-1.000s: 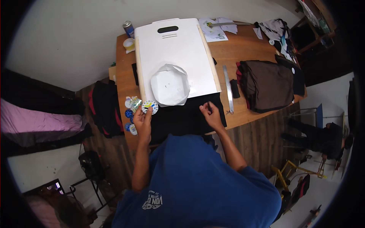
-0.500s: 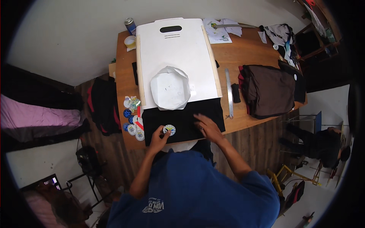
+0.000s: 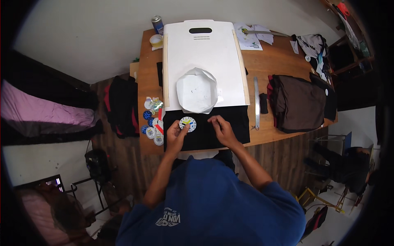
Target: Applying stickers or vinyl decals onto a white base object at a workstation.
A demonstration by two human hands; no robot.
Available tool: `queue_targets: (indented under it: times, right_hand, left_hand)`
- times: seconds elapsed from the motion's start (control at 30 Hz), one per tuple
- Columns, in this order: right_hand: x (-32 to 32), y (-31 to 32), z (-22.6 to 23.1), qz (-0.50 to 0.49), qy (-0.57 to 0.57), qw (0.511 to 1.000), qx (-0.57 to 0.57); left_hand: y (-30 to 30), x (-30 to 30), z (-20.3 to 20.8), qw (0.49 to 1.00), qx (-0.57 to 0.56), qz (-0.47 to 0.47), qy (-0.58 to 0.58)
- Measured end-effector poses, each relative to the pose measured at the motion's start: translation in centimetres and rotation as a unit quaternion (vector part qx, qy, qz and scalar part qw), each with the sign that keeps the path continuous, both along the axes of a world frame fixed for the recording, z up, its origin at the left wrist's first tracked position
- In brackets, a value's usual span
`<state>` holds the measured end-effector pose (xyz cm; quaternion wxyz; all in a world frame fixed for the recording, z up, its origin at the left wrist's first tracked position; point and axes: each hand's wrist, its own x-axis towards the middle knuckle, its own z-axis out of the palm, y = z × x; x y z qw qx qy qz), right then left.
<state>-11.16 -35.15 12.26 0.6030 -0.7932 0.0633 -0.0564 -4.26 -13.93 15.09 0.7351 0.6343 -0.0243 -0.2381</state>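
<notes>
Between the thumb and fingers of my left hand (image 3: 175,136) is a round white patch (image 3: 188,124) with a yellow and blue middle. I hold it over a black cloth (image 3: 201,141) spread at the table's front edge. My right hand (image 3: 223,130) is to the right of the patch, above the same cloth, its fingers bent and drawn together at the tips. Whether something small is pinched there cannot be made out. Just beyond both hands stands a shallow white folded-paper tray (image 3: 196,91), resting on a large white board (image 3: 201,53).
Several round stickers or patches (image 3: 151,132) lie left of the cloth. A metal ruler (image 3: 257,102) and a pile of dark folded garments (image 3: 297,102) are on the wooden table (image 3: 258,61) to the right. A spray can (image 3: 157,25) and tape roll (image 3: 156,40) stand back left.
My left hand has raised the patch away from the cloth toward the paper tray. The spread fingers of my right hand have drawn together. The whole view has shifted slightly.
</notes>
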Motion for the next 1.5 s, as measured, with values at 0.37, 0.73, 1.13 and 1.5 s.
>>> queue_targets:
  times: [0.37,0.73,1.13,1.5]
  right_hand:
    - [4.0,6.2,4.6,-0.103,-0.066,0.972,0.202]
    - [4.1,5.4,6.2,-0.066,-0.028,0.949,0.308]
    - [3.6,5.1,7.4,0.042,-0.005,0.935,0.352]
    - [3.1,5.5,6.7,0.056,-0.035,0.932,0.357]
  left_hand:
    - [-2.4,1.2,4.5,0.995,-0.076,0.042,-0.044]
    - [-2.9,3.1,4.6,0.989,-0.095,0.063,-0.094]
    - [-2.9,4.1,6.5,0.986,-0.11,0.084,-0.09]
    - [-2.7,3.8,6.9,0.987,-0.098,0.066,-0.11]
